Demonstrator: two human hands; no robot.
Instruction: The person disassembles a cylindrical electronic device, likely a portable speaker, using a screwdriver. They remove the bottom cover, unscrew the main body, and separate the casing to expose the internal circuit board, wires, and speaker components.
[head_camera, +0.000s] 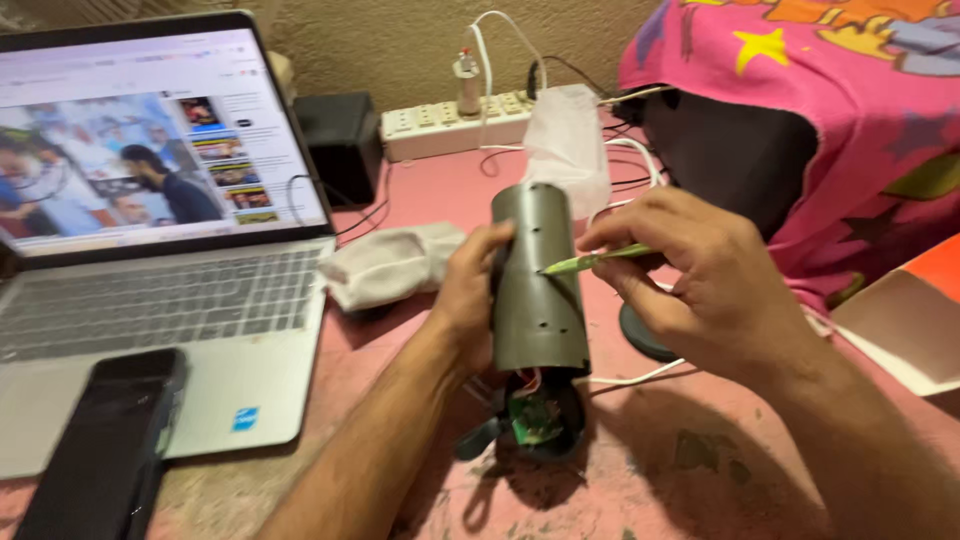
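My left hand (468, 292) grips a grey metal cylinder housing (537, 285) from its left side, holding it upright above the pink table (700, 470). Small holes dot the housing's surface. Below its lower end sits a black base with a green circuit board (535, 418) and wires showing. My right hand (700, 275) holds a thin green screwdriver (598, 260), its tip touching the housing near one of the holes.
An open laptop (160, 290) with a lit screen stands at left, with a black phone (105, 450) lying on its front corner. A white cloth (390, 265), black box, white power strip (450, 125), cables, and a pink patterned fabric (840, 110) over a dark object fill the back.
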